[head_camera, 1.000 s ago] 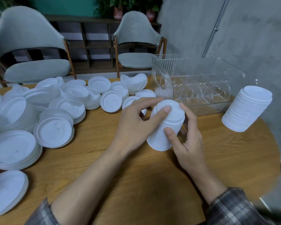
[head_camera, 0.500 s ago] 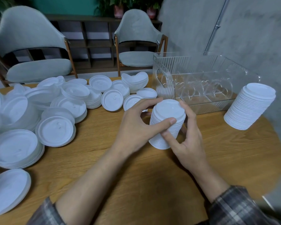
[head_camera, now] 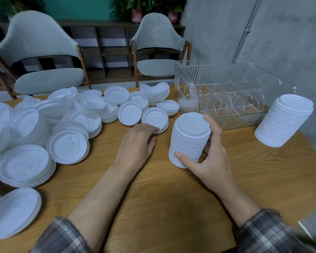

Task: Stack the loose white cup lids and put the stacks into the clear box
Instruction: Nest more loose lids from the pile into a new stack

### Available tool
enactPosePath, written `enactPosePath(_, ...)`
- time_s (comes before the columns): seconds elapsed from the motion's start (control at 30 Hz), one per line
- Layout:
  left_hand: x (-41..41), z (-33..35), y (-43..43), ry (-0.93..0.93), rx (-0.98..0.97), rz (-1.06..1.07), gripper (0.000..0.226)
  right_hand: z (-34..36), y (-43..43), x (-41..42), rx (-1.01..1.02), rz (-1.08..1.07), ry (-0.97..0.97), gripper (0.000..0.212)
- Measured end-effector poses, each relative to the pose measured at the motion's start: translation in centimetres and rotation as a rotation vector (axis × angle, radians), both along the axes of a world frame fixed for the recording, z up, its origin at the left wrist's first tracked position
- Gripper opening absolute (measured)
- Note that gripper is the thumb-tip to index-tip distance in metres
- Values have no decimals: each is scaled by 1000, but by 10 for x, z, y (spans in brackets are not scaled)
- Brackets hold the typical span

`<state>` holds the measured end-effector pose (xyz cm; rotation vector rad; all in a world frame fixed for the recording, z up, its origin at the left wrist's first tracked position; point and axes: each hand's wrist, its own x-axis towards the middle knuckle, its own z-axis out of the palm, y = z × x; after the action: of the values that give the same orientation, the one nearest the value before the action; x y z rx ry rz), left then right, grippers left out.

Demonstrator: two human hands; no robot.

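Note:
A tall stack of white cup lids (head_camera: 189,137) stands on the wooden table (head_camera: 162,198) in the middle. My right hand (head_camera: 208,154) grips it, thumb at its base and fingers round its far side. My left hand (head_camera: 137,141) lies to the left of the stack, its fingertips touching a loose lid (head_camera: 155,118). Whether it holds that lid is hidden by the fingers. Many loose lids and short piles (head_camera: 43,128) cover the table's left half. The clear box (head_camera: 226,92) stands behind the stack and has nothing inside. A second tall lid stack (head_camera: 284,121) stands right of the box.
Two grey chairs (head_camera: 42,57) (head_camera: 159,52) stand behind the table. A grey wall with a metal pipe (head_camera: 244,31) rises on the right. The table's curved edge (head_camera: 314,161) runs close past the right-hand stack.
My left hand has let go of the stack and moved left to a loose lid. My right hand's thumb has slid down to the stack's base.

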<state>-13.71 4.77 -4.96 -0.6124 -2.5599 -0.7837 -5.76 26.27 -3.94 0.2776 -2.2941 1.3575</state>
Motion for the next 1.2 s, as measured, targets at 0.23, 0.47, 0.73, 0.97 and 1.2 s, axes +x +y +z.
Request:
enactPosePath(0.23, 3, 5, 3, 58, -22, -2, 14, -1, 0, 0, 0, -4, -2, 109)
enactPosePath(0.47, 9, 20, 3, -79, 241, 6, 20, 1, -1, 1, -17, 12, -2, 104)
enactPosePath(0.73, 14, 48, -3, -219, 649, 42, 15, 2, 0, 2, -56, -12, 51, 84)
enactPosePath(0.97, 10, 43, -9, -282, 369, 9, 21, 6, -4, 1, -82, -24, 67, 78)
enactPosePath(1.2, 12, 51, -10, -236, 522, 34, 26, 12, -14, 0, -171, -36, 101, 75)
